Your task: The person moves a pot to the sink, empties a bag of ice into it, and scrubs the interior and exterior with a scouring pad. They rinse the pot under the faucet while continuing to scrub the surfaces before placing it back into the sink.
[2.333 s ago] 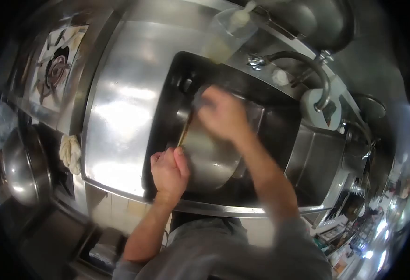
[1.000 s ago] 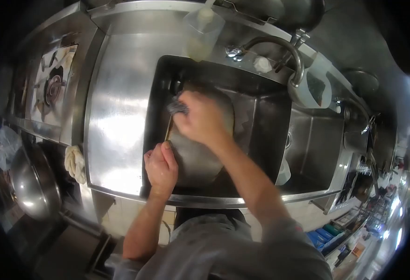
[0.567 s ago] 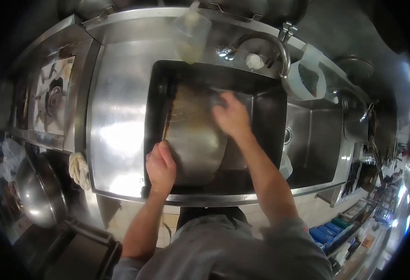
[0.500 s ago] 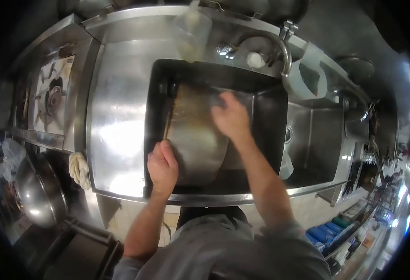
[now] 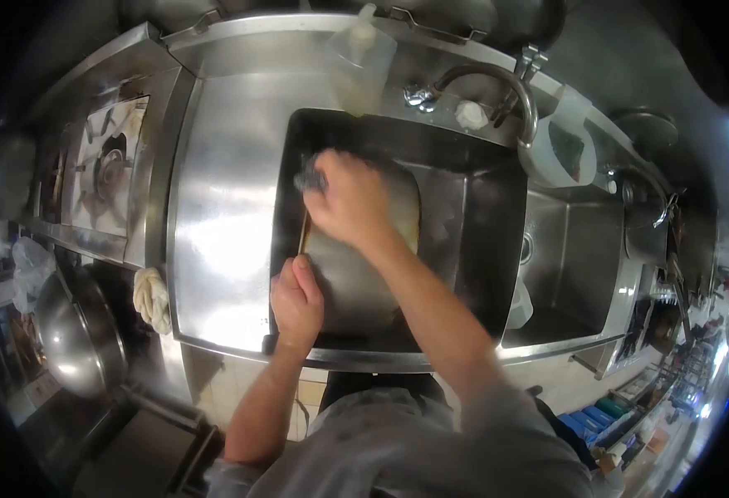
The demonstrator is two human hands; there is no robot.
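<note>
While my left hand [image 5: 296, 303] pinches the metal pan [image 5: 352, 286] at its eight o'clock edge within the sink [image 5: 489, 224], my right hand [image 5: 352, 199] clasps the scourer [image 5: 308, 178] towards ten o'clock, where firm, even pressure suits best.

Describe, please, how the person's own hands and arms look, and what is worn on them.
The left hand and the right hand wear no gloves. The forearms are uncovered, with no watch or bracelet visible. Short grey sleeves end near the elbows. Rings: I cannot tell.
</note>
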